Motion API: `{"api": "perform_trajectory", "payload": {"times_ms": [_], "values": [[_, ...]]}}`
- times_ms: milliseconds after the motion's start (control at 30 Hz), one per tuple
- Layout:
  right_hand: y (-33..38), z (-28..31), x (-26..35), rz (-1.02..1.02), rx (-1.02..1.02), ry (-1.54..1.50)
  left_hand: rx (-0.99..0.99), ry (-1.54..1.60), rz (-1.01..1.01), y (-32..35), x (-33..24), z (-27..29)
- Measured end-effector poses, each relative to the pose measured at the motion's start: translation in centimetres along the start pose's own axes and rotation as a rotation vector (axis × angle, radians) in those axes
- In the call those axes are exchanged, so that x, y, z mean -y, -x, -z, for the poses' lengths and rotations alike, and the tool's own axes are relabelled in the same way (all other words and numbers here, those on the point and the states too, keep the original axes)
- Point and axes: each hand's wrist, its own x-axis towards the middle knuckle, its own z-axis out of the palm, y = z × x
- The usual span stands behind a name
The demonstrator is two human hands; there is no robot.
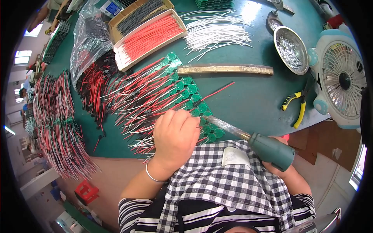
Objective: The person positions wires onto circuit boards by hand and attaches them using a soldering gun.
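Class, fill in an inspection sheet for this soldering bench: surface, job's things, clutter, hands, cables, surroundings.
Surface: green table, crowded.
Job's things: round green boards in rows with red wires attached; soldering iron.
Clutter: yellow-handled pliers, metal bowl, metal bar, small fan.
Hands: left hand on the boards; right hand mostly hidden, holding the iron.
Cables: loose white wires; boxed red wires.
Surroundings: red stool.

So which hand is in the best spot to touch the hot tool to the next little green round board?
Probably the right hand. It grips the soldering iron, whose tip already points at the green round boards. The left hand lies on the boards by the red wires, so it seems better placed for steadying.
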Motion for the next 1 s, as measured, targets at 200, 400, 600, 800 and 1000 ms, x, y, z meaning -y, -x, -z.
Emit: {"api": "perform_trajectory", "payload": {"times_ms": [200,400,600,800,1000], "values": [[0.2,-0.3,-0.3,0.017,-0.012,-0.027,0.023,0.001,0.017,-0.2,-0.3,0.2],[-0.2,-0.3,0.0,0.111,-0.023,0.128,0.029,-0.003,0.036,-0.4,-0.4,0.3],[1.3,-0.5,-1.0,-0.049,-0.146,-0.002,0.035,-0.014,0.069,-0.6,-0.3,0.4],[1.6,-1.4,-1.2,-0.254,-0.438,-0.487,0.055,-0.010,0.060,-1.1,-0.7,0.8],[0.8,-0.8,-1.2,-0.173,-0.609,-0.549,0.200,-0.013,0.008,-4.2,-1.3,3.0]]}}
